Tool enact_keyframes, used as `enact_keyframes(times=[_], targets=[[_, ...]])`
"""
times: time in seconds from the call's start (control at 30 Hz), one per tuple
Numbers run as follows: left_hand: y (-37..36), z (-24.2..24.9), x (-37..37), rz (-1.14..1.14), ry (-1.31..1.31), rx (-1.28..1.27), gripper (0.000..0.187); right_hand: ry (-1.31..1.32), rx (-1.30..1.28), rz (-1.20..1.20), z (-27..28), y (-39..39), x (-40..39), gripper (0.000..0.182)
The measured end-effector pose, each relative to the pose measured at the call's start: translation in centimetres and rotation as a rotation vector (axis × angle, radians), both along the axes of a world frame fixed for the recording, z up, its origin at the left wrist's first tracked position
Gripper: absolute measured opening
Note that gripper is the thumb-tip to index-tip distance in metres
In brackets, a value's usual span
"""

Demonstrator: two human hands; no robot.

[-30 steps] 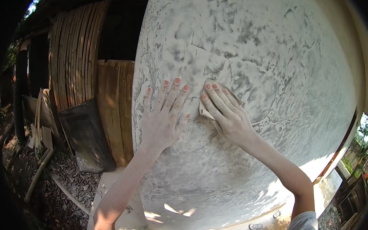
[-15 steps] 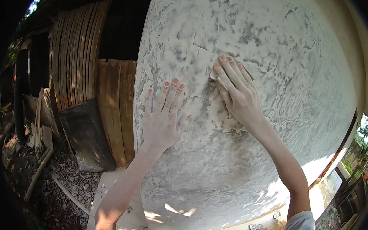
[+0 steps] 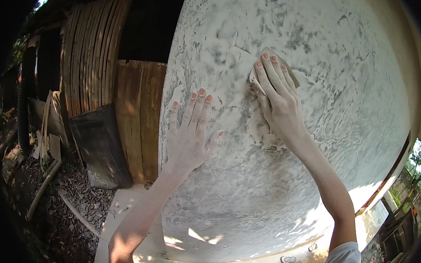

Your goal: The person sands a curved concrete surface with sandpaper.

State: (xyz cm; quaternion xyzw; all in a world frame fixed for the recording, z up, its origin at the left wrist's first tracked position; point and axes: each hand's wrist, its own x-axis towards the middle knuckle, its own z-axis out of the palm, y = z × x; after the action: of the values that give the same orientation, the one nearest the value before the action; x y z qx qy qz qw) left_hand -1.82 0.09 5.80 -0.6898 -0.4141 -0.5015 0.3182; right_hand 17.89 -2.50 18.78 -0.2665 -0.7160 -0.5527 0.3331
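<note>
**Both hands flat on the plastered wall**

The right hand (image 3: 279, 101) is pressing a sanding pad (image 3: 274, 66) against the wall (image 3: 342, 101), fingers together, pointing toward 12 o'clock. The left hand (image 3: 190, 135) is lying flat, fingers spread, near the wall's 9 o'clock edge beside wooden boards (image 3: 138, 116). Open wall is lying toward 3 o'clock.

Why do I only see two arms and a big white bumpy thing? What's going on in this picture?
The camera sits on a person's head and looks forward, so you see only that person's own arms. The big white thing is a plastered wall, bulging because the lens bends the picture. The left hand lies flat and open on the wall. The right hand presses a small sheet, probably sandpaper, against it. Pale dust covers both hands. On the left stand wooden planks and a dark board, above gravelly ground.
</note>
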Motion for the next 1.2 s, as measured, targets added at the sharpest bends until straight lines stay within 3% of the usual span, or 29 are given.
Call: enact_keyframes(times=[0.13,0.27,0.37,0.47,0.63,0.73,0.83,0.97,1.07,1.2], targets=[[-0.4,0.0,-0.1,0.042,0.013,-0.057,0.078,-0.308,-0.181,-0.003,-4.2,0.1,-0.8,0.055],[-0.1,-0.2,-0.4,-0.037,0.008,-0.034,0.08,-0.202,-0.081,-0.012,-0.3,-0.1,0.6,0.052],[0.0,-0.4,-0.6,-0.007,0.026,-0.025,0.08,0.022,-0.004,0.023,-1.0,0.2,0.0,0.049],[0.0,-0.4,-0.5,-0.015,0.028,-0.021,0.08,-0.209,-0.222,0.031,-4.9,-0.3,-0.9,0.049],[0.0,-0.4,-0.5,0.051,0.038,-0.039,0.078,-0.119,-0.004,-0.028,-0.8,0.0,0.5,0.05],[0.1,-0.4,-0.5,0.016,0.036,-0.01,0.079,0.014,0.014,-0.01,-3.0,0.3,-0.3,0.051],[-0.3,-0.3,-0.5,0.035,0.028,-0.048,0.078,-0.288,-0.209,0.022,-4.9,0.2,-0.4,0.054],[0.0,-0.5,-0.5,0.031,0.026,-0.033,0.078,-0.055,-0.016,0.002,-0.3,0.4,1.0,0.054],[0.0,-0.4,-0.5,0.027,0.041,-0.038,0.082,0.031,-0.049,0.068,-2.2,0.5,-0.5,0.054],[0.0,-0.5,-0.5,0.003,0.041,-0.017,0.081,-0.226,-0.294,0.162,-4.5,0.4,-0.6,0.054]])
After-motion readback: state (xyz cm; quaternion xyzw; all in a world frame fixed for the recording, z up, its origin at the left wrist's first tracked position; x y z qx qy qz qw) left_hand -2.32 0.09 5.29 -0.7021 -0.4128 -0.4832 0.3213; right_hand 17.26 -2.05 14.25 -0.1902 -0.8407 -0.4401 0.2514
